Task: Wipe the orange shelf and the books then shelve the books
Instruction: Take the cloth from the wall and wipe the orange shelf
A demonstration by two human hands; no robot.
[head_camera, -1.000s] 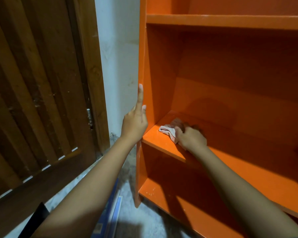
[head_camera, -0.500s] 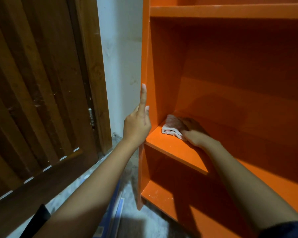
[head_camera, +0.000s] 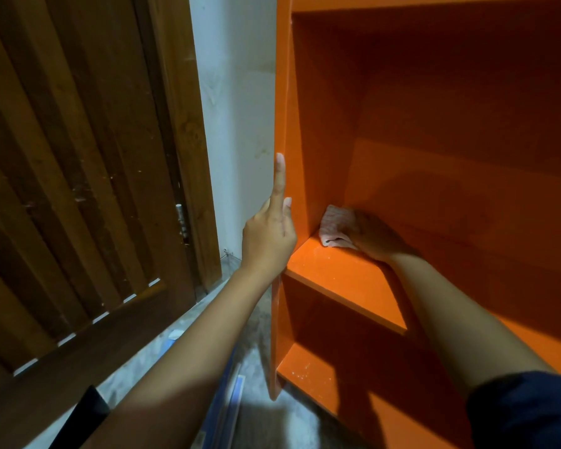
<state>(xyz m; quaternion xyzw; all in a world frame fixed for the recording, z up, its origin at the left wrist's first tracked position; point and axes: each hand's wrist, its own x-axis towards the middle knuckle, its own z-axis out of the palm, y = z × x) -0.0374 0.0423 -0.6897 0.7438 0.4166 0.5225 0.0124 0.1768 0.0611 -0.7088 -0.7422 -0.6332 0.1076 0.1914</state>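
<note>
The orange shelf (head_camera: 337, 273) fills the right side of the view. A small pinkish-white cloth (head_camera: 332, 225) lies in the back left corner of its middle board. My right hand (head_camera: 374, 236) lies flat over the cloth's right part and presses it onto the board. My left hand (head_camera: 269, 234) rests against the front edge of the shelf's left side panel (head_camera: 282, 92), index finger straight up along the edge. Blue books (head_camera: 232, 393) lie on the floor below, mostly hidden by my left forearm.
A dark wooden slatted door (head_camera: 78, 189) stands to the left, with a strip of white wall (head_camera: 237, 108) between it and the shelf. The lower board (head_camera: 305, 371) carries white dust specks. The floor (head_camera: 266, 422) is grey and mottled.
My right hand has slid the cloth from the front of the middle board back into the left rear corner. My left hand has stayed on the side panel.
</note>
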